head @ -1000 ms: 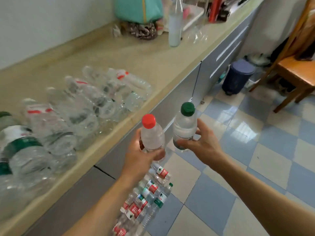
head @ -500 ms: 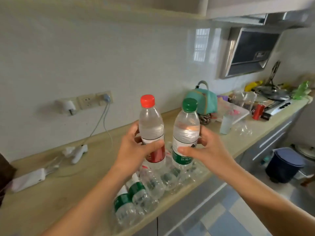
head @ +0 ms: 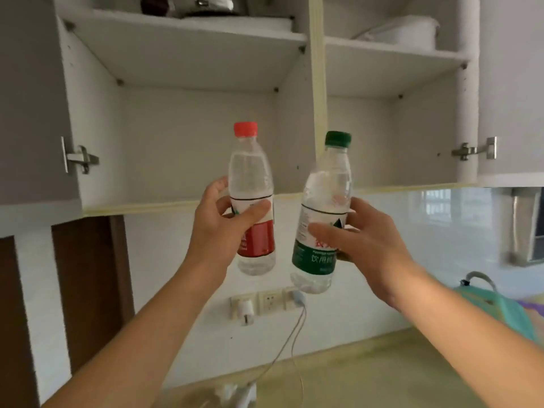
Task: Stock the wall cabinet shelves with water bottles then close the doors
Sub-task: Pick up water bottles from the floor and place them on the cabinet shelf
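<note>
Below the wall cabinet [head: 182,119], both doors swung wide, two water bottles are held up in front of its lowest shelf edge [head: 141,208]. Left hand [head: 219,228] wraps the red-capped bottle [head: 252,198] around its label, thumb across the front; bottle upright, its cap level with the lower left compartment. Right hand [head: 365,245] grips the green-capped bottle [head: 322,213] at mid-body, fingers curled round the label; bottle tilted, cap leaning toward the cabinet's centre divider [head: 319,83]. The two bottles are just beside each other, not touching.

Lower compartments on both sides of the divider show no bottles in the part that is visible. On the upper shelf, left of the divider, sits dark and metal cookware [head: 188,5]; right of it, a white pot [head: 403,29]. Hinges [head: 79,157] show on both cabinet sides.

Under the cabinet: wall sockets [head: 266,303] with a cable hanging toward the table [head: 382,375]; a teal bag [head: 497,307] at the right.

Step in hand, by my reading: lifting the pair toward the bottom shelf. Stocking looks barely begun. Next move calls for raising both bottles clear of the shelf lip, righting the green-capped one, and setting each upright well back in a compartment. Doors come last.
</note>
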The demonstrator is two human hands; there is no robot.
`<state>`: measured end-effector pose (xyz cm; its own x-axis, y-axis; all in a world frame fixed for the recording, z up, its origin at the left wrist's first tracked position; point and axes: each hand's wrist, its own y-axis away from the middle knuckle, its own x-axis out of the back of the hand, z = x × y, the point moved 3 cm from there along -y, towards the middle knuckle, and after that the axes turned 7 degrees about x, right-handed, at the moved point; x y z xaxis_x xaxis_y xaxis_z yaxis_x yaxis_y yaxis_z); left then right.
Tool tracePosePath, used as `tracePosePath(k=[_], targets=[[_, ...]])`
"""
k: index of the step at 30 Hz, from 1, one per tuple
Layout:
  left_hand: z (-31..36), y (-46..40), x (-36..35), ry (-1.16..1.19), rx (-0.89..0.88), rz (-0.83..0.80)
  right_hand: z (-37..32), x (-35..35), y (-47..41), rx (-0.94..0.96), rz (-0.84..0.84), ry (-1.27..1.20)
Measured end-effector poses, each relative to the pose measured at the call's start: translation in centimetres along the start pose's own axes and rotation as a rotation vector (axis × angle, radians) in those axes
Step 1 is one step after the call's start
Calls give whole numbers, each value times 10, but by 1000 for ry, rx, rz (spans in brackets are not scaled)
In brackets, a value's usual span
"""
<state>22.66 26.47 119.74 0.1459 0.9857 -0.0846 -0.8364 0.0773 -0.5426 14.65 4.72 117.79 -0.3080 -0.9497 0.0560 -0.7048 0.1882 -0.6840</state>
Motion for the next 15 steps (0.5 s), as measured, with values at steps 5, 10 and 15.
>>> tracePosePath(k=[5,10,15], targets=[[50,-45,31,-3,-103,114,-36,-48,-80,97,-71,-80],[72,-89,45,-66,-141,192,-47,-88,-148,148,-128,-74],[55,-127,56,-71,-95,289,-26,-113,-186,96,-147,-29]])
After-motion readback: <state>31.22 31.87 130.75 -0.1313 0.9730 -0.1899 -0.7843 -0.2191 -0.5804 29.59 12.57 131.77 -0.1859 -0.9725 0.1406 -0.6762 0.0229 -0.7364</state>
